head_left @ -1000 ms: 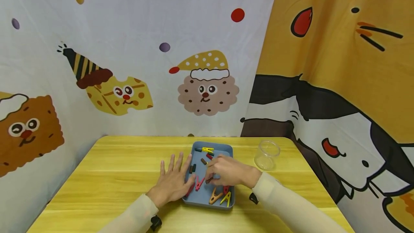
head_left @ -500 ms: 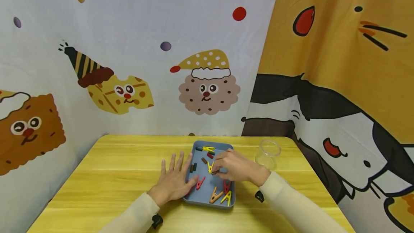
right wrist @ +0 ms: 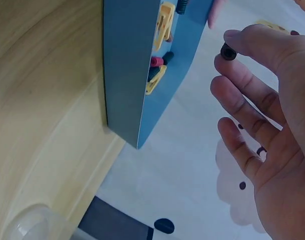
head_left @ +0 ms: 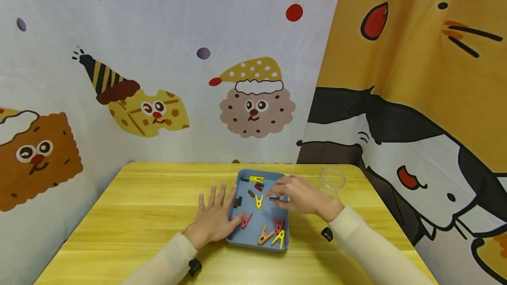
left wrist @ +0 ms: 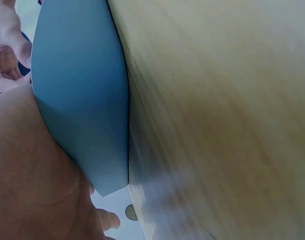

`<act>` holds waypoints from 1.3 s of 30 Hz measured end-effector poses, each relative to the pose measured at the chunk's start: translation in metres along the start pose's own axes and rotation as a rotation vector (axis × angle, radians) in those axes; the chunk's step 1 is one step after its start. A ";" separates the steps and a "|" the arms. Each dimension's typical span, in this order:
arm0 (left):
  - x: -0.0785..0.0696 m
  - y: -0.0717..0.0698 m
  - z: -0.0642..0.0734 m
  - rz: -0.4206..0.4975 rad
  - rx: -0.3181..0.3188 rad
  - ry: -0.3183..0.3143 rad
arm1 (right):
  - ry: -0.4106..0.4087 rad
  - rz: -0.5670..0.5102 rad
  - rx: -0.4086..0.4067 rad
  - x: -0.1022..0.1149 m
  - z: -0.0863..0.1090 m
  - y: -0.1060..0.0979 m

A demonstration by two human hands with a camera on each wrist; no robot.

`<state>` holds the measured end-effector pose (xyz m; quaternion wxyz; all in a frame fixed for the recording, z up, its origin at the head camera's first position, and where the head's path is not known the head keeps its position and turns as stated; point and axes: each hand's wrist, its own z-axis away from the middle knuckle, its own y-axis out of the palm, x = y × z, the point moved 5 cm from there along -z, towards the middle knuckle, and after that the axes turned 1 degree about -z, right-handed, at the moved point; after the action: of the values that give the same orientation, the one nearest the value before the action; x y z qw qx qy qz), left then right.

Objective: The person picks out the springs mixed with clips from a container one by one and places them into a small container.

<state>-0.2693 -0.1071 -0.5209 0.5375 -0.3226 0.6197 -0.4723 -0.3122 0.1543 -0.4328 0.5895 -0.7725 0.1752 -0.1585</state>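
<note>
My right hand [head_left: 303, 195] pinches a small dark coil spring [head_left: 273, 199] between thumb and index finger, over the right side of the blue-grey tray [head_left: 259, 217]. In the right wrist view the spring [right wrist: 228, 52] shows its round, hollow end, and the other fingers stay loosely bent. My left hand [head_left: 214, 221] lies against the tray's left side with spread fingers, its thumb over the rim. Inside the tray are a yellow clip [head_left: 259, 202], a pink clip [head_left: 246, 220], an orange clip [head_left: 265, 235], a brown spring [head_left: 251, 193] and a red spring [head_left: 259, 188].
A clear round jar [head_left: 332, 187] stands right of the tray, partly behind my right hand. Another yellow clip [head_left: 256, 179] lies at the tray's far end, and a red clip [head_left: 279, 224] near its front right. A printed curtain [head_left: 166, 65] hangs behind the wooden table [head_left: 158, 214].
My right hand has moved right and away from me with the spring, from the tray's middle to its right side, uncovering the middle yellow clip. The left hand stays in place.
</note>
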 end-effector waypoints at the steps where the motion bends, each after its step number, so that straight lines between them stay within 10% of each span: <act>1: 0.000 0.000 0.000 0.000 -0.001 0.001 | 0.002 -0.003 -0.005 -0.001 0.001 -0.001; 39: -0.004 -0.003 -0.001 -0.018 0.015 0.003 | 0.257 -0.030 -0.096 -0.063 0.048 -0.042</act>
<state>-0.2698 -0.1045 -0.5169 0.5347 -0.3234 0.6141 -0.4820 -0.3429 0.2344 -0.4066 0.5222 -0.7755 0.2454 -0.2564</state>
